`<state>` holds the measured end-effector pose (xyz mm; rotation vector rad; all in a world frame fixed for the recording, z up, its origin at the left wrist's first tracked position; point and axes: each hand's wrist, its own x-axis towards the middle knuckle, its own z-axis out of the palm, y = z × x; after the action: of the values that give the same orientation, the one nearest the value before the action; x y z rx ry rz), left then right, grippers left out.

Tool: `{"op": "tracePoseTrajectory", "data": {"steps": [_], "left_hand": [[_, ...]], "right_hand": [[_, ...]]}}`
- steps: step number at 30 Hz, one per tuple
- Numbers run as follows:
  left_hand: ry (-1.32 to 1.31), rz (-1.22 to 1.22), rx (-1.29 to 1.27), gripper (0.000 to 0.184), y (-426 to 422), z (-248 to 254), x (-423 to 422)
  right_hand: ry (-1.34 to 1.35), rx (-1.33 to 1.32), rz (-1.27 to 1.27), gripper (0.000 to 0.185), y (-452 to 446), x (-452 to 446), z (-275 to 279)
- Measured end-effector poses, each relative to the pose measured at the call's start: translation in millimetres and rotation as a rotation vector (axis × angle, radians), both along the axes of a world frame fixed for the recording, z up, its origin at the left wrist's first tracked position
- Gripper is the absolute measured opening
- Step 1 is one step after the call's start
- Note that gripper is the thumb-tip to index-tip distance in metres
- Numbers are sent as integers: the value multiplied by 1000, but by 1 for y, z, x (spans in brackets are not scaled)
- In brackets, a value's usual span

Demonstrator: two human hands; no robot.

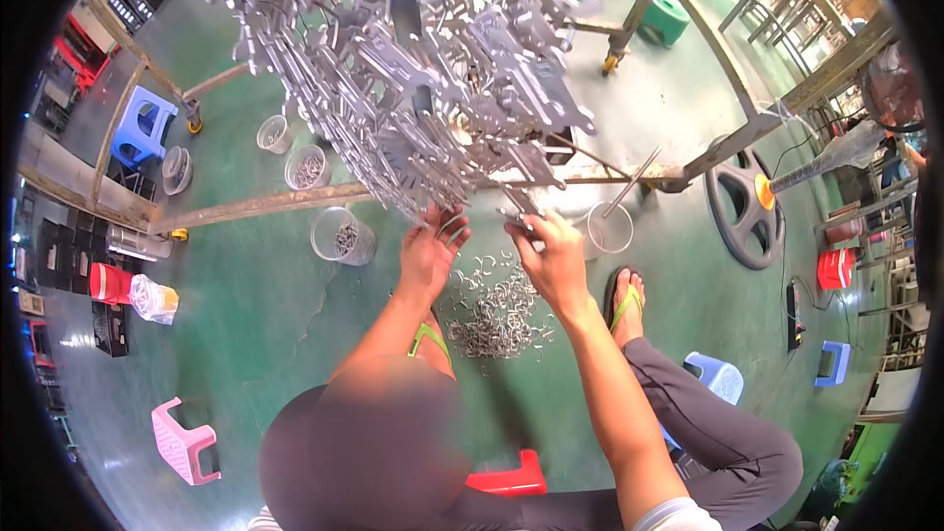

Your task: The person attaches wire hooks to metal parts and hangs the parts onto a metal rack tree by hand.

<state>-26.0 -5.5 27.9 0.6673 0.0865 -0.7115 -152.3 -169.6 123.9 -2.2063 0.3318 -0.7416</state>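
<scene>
Many shiny metal brackets point(374, 69) hang in dense rows from a frame at the top centre. My left hand point(430, 254) is raised at the lower edge of the hanging brackets, its fingers curled near their ends; what it grips, if anything, is too small to tell. My right hand point(553, 254) is closed around a metal piece point(521, 203) just right of the hanging rows. Below and between my hands, a pile of small curved metal hooks point(497, 315) lies on the green floor.
Clear plastic tubs point(343, 236) with small metal parts stand at left; another clear tub point(610, 228) stands at right. A rusty frame bar point(265, 206) crosses ahead. Right are a black wheel-shaped base point(745, 206) and a blue stool point(716, 379); a pink stool point(184, 442) is lower left.
</scene>
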Motion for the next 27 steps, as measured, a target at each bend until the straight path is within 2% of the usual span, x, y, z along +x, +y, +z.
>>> {"op": "tracePoseTrajectory", "data": {"steps": [3,7,11,14,15,21,24,27], "left_hand": [[-32,-17,-12,29,2,-7,-4],[-15,-23,-39,29,1,-11,-2],[-23,-17,-8,29,0,-10,2],[-46,-21,-62,30,1,-18,6],[-49,-18,-85,30,2,-19,5],[-109,-32,-47,31,2,0,-1],[-91,-50,76,33,1,0,-1],[-119,-41,54,33,1,-2,-1]], "right_hand": [[-6,61,14,12,6,2,-5],[76,6,40,12,10,25,-4],[-22,21,65,18,14,37,-13],[-39,-45,62,17,12,38,-11],[17,13,71,13,12,36,-5],[29,94,95,15,8,40,-10],[43,132,88,15,8,41,-11],[70,133,78,14,10,39,-14]]}}
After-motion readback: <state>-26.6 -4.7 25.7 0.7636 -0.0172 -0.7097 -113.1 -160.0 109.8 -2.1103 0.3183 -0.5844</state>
